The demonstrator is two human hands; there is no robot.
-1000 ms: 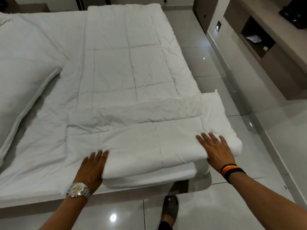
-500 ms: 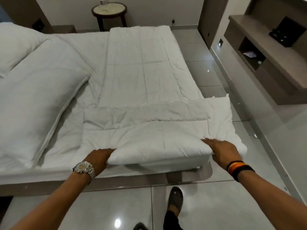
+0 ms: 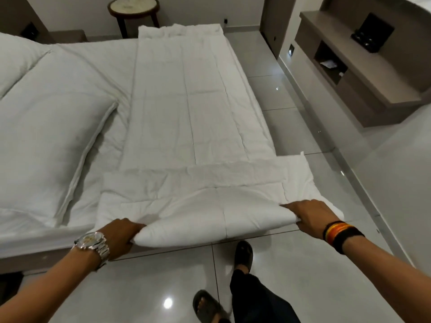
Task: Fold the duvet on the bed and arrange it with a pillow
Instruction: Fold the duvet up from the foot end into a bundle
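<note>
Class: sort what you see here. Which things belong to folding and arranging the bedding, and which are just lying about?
Belongs to the job:
quilted white duvet
large white pillow
left hand
right hand

Just lying about:
round dark-legged side table
black box on the shelf

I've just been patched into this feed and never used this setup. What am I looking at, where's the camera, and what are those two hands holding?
There is no machine here: a person works bare-handed, and the single camera sits on their head, looking forward and down. So the arms coming in from the bottom are their own. The left hand, with a watch, and the right hand, with a striped wristband, each grip one end of the folded near edge of a white duvet. The duvet lies as a long strip along the bed. A pillow lies to the left. Beyond the bed stands a small round table; a shelf unit is on the right.
</note>
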